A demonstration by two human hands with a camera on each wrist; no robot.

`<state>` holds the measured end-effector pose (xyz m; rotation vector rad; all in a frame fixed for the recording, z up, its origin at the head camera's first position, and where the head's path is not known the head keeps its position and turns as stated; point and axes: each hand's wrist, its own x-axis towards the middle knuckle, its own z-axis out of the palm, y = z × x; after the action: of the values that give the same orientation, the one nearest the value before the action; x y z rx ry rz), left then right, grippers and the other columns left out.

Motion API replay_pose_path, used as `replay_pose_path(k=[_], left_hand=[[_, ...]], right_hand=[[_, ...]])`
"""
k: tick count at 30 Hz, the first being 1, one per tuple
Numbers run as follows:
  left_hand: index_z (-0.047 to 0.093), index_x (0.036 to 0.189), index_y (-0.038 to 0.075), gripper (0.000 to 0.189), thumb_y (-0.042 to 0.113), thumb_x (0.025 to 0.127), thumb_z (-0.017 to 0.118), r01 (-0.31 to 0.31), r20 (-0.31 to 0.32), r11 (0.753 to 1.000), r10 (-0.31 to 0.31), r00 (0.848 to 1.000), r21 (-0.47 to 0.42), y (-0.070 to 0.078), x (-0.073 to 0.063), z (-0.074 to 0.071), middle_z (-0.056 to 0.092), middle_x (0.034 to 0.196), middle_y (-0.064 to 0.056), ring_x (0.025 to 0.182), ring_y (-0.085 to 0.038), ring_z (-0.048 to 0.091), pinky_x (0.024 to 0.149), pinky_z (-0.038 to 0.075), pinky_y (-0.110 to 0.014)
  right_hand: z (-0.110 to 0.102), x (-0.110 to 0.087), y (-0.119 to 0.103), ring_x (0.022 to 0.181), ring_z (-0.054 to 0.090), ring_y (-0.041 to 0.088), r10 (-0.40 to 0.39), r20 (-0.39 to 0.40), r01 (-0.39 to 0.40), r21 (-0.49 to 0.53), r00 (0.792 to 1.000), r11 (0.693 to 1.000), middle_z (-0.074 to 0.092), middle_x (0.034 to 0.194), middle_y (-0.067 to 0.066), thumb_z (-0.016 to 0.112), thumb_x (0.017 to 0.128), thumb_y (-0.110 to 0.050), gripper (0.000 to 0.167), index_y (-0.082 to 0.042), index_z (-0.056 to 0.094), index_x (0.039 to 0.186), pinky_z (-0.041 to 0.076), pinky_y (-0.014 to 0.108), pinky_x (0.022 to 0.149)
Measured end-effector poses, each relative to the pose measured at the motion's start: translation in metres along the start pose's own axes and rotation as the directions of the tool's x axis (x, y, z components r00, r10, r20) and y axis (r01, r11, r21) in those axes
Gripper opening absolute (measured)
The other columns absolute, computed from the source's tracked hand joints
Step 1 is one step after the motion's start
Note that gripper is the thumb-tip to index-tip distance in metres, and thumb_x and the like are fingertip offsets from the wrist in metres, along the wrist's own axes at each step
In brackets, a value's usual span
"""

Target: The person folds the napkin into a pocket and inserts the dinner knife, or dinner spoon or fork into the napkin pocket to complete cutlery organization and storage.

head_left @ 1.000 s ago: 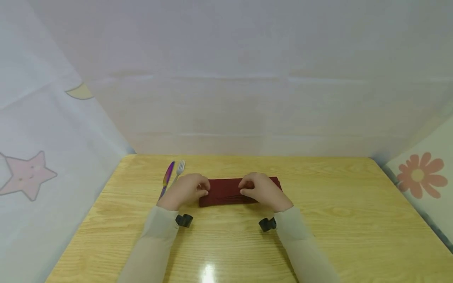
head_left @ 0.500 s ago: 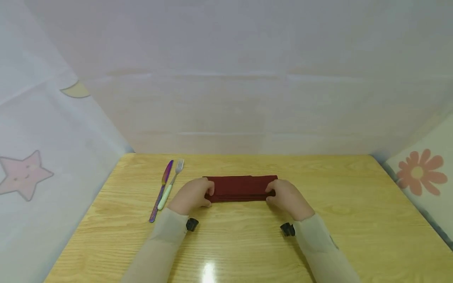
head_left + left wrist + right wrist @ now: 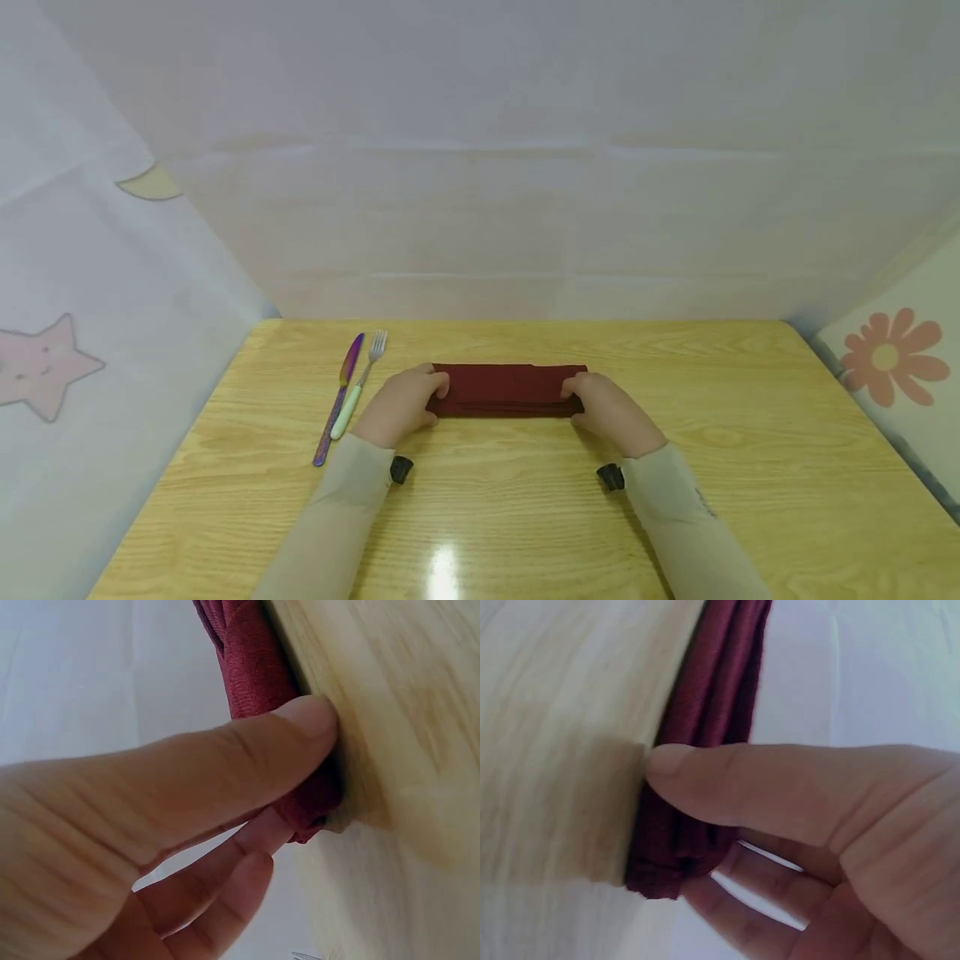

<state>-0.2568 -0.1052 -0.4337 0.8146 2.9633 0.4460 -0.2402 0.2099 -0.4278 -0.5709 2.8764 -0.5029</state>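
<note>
A dark red cloth napkin (image 3: pixel 502 388), folded into a long narrow strip, lies crosswise on the wooden table. At its left end my left hand (image 3: pixel 399 404) pinches it, thumb on the near edge and fingers over the top. My right hand (image 3: pixel 611 412) grips the opposite end the same way. In the left wrist view the thumb presses along the near side of the napkin (image 3: pixel 259 667), low by the tabletop. Several stacked fold layers of the napkin (image 3: pixel 716 682) show in the right wrist view, with the fingers curled behind its end.
To the left of my left hand, a purple iridescent table knife (image 3: pixel 335 408) and a fork (image 3: pixel 360 387) with a pale green handle lie side by side. The wooden table (image 3: pixel 510 517) meets a white cloth backdrop (image 3: pixel 480 208) at the back and both sides.
My right hand has moved outward from over the napkin to its right end. My left hand now pinches the left end, and the napkin lies straighter and narrower.
</note>
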Motion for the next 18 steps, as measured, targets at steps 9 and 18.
replay_pose_path(k=[9, 18], left_hand=[[0.066, 0.095, 0.007, 0.019, -0.003, 0.082, 0.076, 0.004, -0.046, 1.000, -0.004, 0.999, 0.016, -0.0039, 0.0064, 0.0012, 0.064, 0.092, -0.005, 0.075, -0.019, 0.060, 0.073, 0.055, -0.036], [0.062, 0.088, 0.012, 0.017, -0.005, 0.082, 0.065, -0.029, -0.078, 1.000, 0.030, 0.996, 0.011, -0.0082, 0.0057, -0.0016, 0.062, 0.079, 0.001, 0.064, -0.015, 0.048, 0.066, 0.048, -0.034]], right_hand=[[0.0034, 0.0048, 0.0054, 0.108, 0.064, 0.031, -0.048, -0.054, 0.045, -0.053, 0.997, 0.998, 0.068, 0.110, 0.011, 0.078, 0.085, 0.006, 0.027, -0.003, 0.069, 0.109, 0.054, 0.042, 0.091], [0.0056, 0.0031, 0.0050, 0.110, 0.063, 0.033, -0.049, -0.038, 0.046, -0.078, 0.998, 0.996, 0.067, 0.113, 0.013, 0.078, 0.086, 0.001, 0.030, -0.001, 0.067, 0.113, 0.054, 0.043, 0.092]])
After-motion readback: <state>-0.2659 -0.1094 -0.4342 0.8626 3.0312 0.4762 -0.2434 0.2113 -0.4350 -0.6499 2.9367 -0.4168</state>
